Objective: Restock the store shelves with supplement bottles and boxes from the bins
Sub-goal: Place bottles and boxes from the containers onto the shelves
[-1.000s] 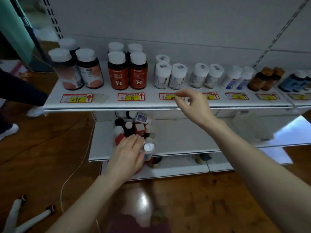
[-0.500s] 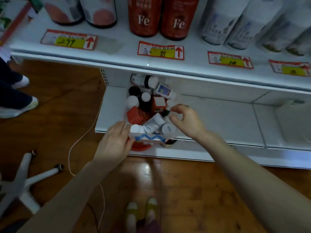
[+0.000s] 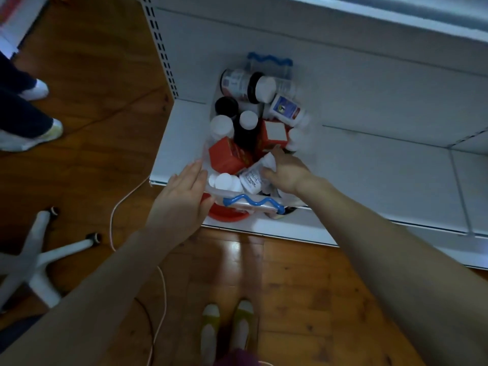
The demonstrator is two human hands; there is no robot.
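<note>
Wooden floor point(image 3: 92, 75) shows at the left, then the left hand point(image 3: 182, 196), fingers straight, presses flat against the left rim of the clear bin point(image 3: 239, 206) on the low white shelf point(image 3: 369, 167), while the right hand point(image 3: 286, 171) curls round a white bottle point(image 3: 252, 179) lying beside red boxes point(image 3: 227, 157) inside it.

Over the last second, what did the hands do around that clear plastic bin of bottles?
The right hand dropped from higher up into the clear plastic bin and now grips a white-labelled bottle lying there. The left hand stayed flat against the bin's near left rim.
</note>
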